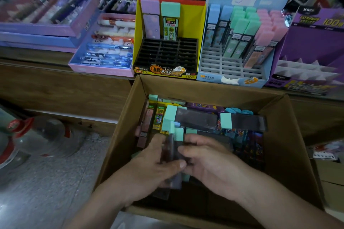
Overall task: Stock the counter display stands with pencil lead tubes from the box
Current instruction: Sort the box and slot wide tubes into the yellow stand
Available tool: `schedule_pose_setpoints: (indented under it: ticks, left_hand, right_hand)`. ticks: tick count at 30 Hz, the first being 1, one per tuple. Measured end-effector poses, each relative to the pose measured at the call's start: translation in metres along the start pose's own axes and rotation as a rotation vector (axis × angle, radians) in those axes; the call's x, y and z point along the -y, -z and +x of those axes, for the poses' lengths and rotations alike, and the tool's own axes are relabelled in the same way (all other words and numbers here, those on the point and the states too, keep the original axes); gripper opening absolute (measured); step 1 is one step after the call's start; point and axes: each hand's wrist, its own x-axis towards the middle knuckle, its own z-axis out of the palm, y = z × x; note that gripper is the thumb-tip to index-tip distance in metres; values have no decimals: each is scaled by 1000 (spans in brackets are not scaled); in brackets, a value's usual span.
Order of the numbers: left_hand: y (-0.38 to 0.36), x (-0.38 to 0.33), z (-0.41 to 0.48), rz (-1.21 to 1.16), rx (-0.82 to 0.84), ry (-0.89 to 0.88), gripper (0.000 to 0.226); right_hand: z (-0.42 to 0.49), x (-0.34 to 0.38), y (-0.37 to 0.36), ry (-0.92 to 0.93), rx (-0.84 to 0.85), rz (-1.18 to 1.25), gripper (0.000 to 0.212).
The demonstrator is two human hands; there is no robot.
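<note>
Two lead tubes stand in the yellow display stand just behind the cardboard box, its other slots bare. The blue stand, behind the box's right corner, looks roughly half filled. Over the box, the left hand and right hand curl their fingers round a bundle of mint-capped tubes. Many more lie inside, so stocking appears far from done.

Three display stands, one cardboard box
</note>
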Motion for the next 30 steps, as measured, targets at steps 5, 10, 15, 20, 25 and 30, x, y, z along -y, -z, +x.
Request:
schedule_pose_setpoints:
  ticks: [5, 10, 15, 20, 25, 30]
  left_hand:
    - [4, -1, -1, -89, -80, -29, 35]
    - [7, 3, -5, -208, -347, -102, 23]
    - [7, 7, -13, -400, -463, -91, 18]
    - [9, 9, -16, -408, -499, -76, 21]
    - [12, 7, -19, -524, -459, -70, 22]
    - [12, 10, -17, -536, -479, -52, 25]
  right_hand:
    - [10, 3, -19, 79, -40, -47, 25]
    - [33, 10, -29, 162, -157, -79, 29]
    - [58, 13, -47, 84, -120, 54, 26]
    - [78, 17, -63, -28, -121, 0, 28]
    - [84, 19, -64, -53, -118, -48, 26]
    - [91, 17, -64, -76, -87, -202, 29]
